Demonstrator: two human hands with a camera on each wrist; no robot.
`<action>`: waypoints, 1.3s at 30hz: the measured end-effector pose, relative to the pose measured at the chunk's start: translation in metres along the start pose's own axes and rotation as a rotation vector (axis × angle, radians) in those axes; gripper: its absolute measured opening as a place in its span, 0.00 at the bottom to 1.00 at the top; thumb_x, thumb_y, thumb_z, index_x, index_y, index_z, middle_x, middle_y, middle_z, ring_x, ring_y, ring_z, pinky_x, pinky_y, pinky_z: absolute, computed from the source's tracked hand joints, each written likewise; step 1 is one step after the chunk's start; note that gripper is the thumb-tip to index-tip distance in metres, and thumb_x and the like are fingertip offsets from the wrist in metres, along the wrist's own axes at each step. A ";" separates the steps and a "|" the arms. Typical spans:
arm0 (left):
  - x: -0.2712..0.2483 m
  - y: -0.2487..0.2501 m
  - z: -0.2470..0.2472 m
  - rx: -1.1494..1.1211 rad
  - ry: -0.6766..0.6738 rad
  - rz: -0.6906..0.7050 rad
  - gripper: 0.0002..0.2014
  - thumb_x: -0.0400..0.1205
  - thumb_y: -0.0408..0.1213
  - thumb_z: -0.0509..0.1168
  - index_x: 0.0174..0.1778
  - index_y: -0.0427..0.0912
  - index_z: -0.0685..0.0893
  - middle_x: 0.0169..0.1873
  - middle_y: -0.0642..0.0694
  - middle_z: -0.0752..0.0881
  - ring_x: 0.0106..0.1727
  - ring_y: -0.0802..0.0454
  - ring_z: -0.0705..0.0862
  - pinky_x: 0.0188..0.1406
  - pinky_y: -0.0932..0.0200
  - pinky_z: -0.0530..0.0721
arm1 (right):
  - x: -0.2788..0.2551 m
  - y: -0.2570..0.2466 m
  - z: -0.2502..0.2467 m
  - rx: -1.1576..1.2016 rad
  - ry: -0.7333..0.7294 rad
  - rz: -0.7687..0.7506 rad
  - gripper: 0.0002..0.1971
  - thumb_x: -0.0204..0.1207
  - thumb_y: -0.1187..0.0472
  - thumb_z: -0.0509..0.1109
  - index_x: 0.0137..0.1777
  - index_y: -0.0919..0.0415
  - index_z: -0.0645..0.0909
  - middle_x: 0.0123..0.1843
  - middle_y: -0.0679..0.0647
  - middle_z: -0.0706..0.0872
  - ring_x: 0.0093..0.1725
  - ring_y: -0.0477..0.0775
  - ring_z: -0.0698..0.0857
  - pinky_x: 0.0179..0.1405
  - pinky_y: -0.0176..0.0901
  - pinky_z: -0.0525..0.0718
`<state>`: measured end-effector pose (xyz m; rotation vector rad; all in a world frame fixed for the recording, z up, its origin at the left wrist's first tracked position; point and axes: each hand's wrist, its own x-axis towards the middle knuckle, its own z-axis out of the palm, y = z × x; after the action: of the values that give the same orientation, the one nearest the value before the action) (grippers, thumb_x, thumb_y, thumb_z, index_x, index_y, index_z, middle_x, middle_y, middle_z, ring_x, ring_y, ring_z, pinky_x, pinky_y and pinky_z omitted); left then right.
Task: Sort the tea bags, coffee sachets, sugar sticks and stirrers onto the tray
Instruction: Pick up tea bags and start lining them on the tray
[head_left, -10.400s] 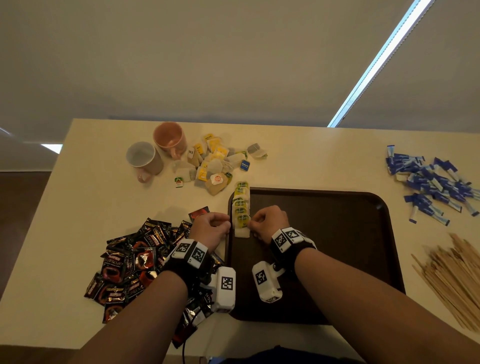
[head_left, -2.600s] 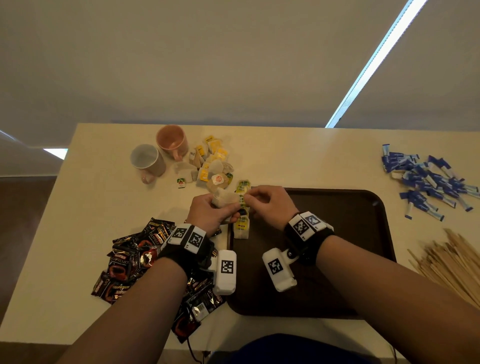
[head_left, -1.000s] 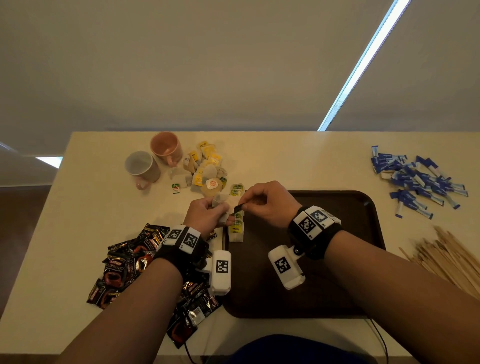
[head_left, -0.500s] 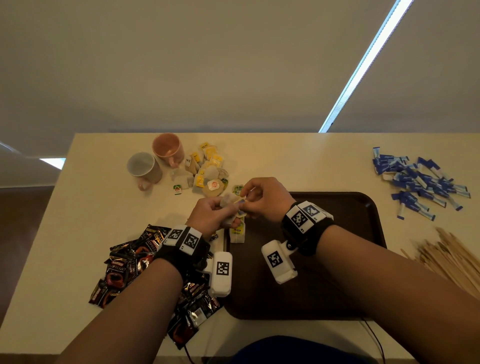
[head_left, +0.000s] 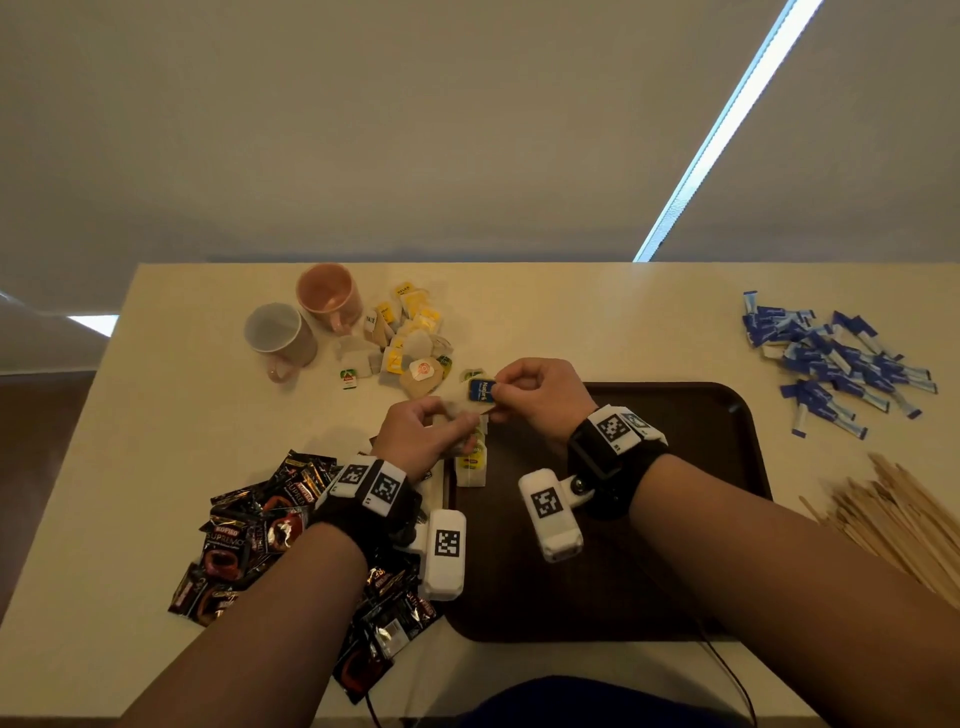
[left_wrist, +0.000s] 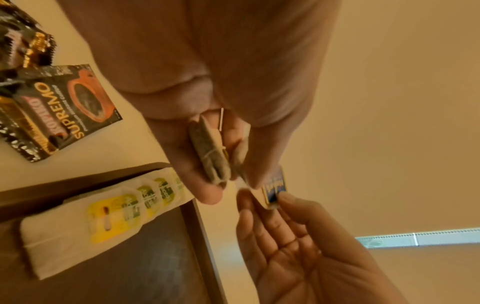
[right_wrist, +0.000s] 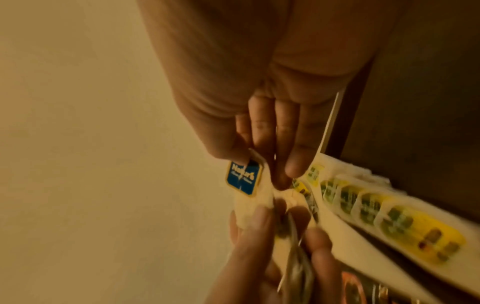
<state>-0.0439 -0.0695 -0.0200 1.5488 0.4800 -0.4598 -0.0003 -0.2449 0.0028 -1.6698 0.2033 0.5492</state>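
dim warm light | ceiling strip glares | wrist views blurred (edges stretched)

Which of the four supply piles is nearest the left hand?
The coffee sachets: the left hand hovers at their edge, while the tea bags, sugar sticks and stirrers lie farther off.

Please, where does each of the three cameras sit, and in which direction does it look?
Head: on the person's head, looking forward and down at the table; both forearms show, left hand and right hand.
Left wrist: under the left hand, looking along its fingers at the tea bag; the right palm shows.
Right wrist: under the right hand, looking at the blue tag; left fingertips show.
Shared: all three see the blue tag and the tray.
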 end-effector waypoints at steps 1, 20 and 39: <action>0.002 -0.001 0.000 -0.020 0.021 -0.014 0.08 0.78 0.31 0.75 0.52 0.39 0.88 0.49 0.34 0.91 0.46 0.43 0.92 0.55 0.43 0.89 | 0.004 0.000 -0.004 -0.038 0.000 -0.010 0.04 0.77 0.71 0.72 0.43 0.63 0.82 0.44 0.68 0.91 0.34 0.54 0.90 0.34 0.38 0.89; 0.001 -0.017 -0.007 0.149 -0.027 0.051 0.20 0.82 0.23 0.67 0.60 0.55 0.83 0.44 0.44 0.93 0.41 0.58 0.91 0.36 0.64 0.86 | 0.095 0.016 -0.017 -0.977 -0.064 -0.047 0.05 0.76 0.66 0.71 0.47 0.62 0.88 0.44 0.51 0.85 0.49 0.56 0.86 0.45 0.42 0.84; -0.001 -0.025 -0.001 0.130 0.056 -0.035 0.15 0.75 0.29 0.77 0.50 0.51 0.83 0.46 0.44 0.91 0.50 0.47 0.90 0.51 0.48 0.90 | -0.004 0.039 0.004 -0.280 -0.292 -0.005 0.09 0.79 0.63 0.72 0.55 0.69 0.85 0.40 0.58 0.90 0.34 0.42 0.88 0.33 0.31 0.85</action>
<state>-0.0588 -0.0682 -0.0404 1.6845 0.5295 -0.4834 -0.0217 -0.2489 -0.0304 -1.8329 -0.0952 0.8391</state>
